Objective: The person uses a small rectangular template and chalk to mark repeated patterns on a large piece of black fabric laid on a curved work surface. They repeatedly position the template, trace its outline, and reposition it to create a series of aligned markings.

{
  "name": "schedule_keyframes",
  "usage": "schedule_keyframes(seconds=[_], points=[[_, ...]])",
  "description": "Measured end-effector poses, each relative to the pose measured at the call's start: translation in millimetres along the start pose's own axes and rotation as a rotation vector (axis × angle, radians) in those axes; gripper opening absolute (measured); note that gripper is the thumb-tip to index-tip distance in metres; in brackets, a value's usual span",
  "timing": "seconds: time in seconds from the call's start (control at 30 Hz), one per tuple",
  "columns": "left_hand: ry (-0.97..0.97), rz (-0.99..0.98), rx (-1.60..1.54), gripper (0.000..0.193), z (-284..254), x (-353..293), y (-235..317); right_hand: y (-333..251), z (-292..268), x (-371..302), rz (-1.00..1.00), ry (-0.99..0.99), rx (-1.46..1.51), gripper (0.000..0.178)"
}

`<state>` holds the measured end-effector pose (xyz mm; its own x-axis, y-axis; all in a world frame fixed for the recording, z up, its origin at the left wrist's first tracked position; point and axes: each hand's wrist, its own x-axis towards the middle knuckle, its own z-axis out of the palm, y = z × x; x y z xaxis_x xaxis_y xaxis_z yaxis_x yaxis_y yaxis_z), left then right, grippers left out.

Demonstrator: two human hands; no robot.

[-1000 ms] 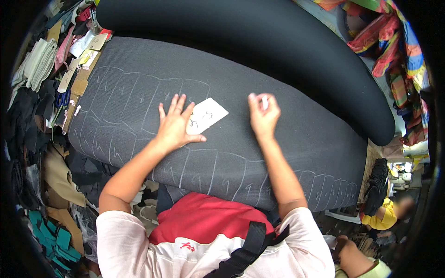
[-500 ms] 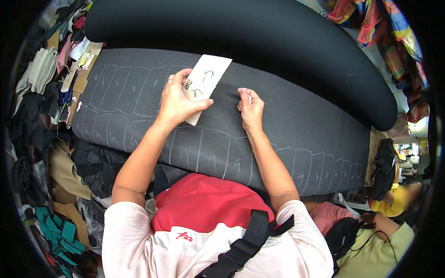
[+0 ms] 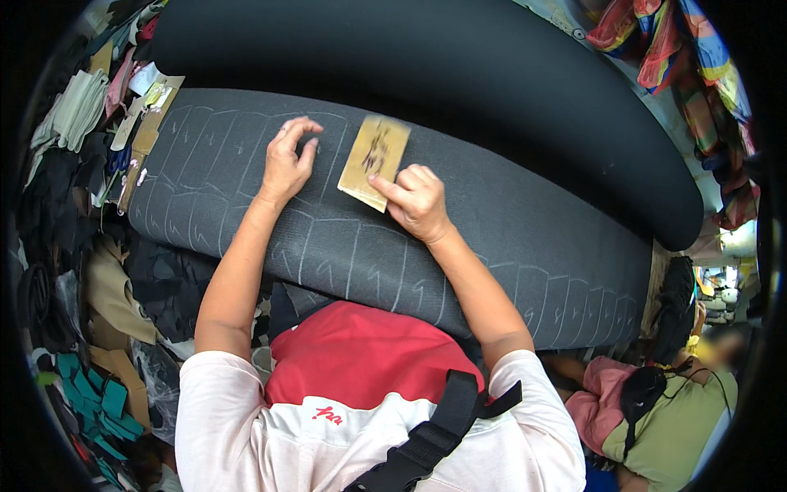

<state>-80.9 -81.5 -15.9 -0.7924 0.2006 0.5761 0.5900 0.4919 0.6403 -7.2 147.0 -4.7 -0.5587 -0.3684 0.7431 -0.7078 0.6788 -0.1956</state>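
A large dark grey sheet of cloth-like material (image 3: 475, 213) lies before me, covered with rows of chalk-drawn outlines and marks. My right hand (image 3: 420, 203) grips a flat tan card template (image 3: 379, 152) by its lower right side, the forefinger lying across its face. Dark handwriting runs over that face, and the card is slightly blurred. Whether the card touches the sheet, I cannot tell. To its left, my left hand (image 3: 287, 160) is over the chalked outlines, fingers bent, thumb apart from them, with nothing visible between.
Beyond the sheet rises a thick black roll (image 3: 426, 66). Fabric scraps and folded cloth (image 3: 74, 111) pile up on the left, with teal offcuts (image 3: 94, 402) lower down. Another person (image 3: 656, 418) is at the lower right. Colourful striped bags (image 3: 631, 33) hang at the upper right.
The left hand has let go of a white-faced card and moved left. A similarly shaped card, tan face showing, is now in the right hand, which has shifted slightly left.
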Motion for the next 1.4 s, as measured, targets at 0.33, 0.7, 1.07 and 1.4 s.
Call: schedule_keyframes(seconds=[0.33, 0.7, 1.07, 1.4], points=[[-0.023, -0.323, -0.212, 0.020, 3.4, -27.4, -34.5, 2.1, 16.5, 38.2, 1.331, 0.056, 1.356, 0.019], [-0.590, -0.198, 0.535, 0.073, 12.6, -22.0, 4.2, 27.3, 60.0, 36.9, 0.994, -0.102, -0.036, 0.034], [-0.612, -0.360, 0.493, 0.070, 15.4, -14.2, 13.0, 37.7, 40.5, 20.2, 0.926, -0.210, 0.105, 0.030], [-0.730, -0.312, 0.457, 0.082, 12.5, -3.1, 3.9, 48.6, 49.5, 25.9, 0.731, -0.097, 0.124, 0.020]])
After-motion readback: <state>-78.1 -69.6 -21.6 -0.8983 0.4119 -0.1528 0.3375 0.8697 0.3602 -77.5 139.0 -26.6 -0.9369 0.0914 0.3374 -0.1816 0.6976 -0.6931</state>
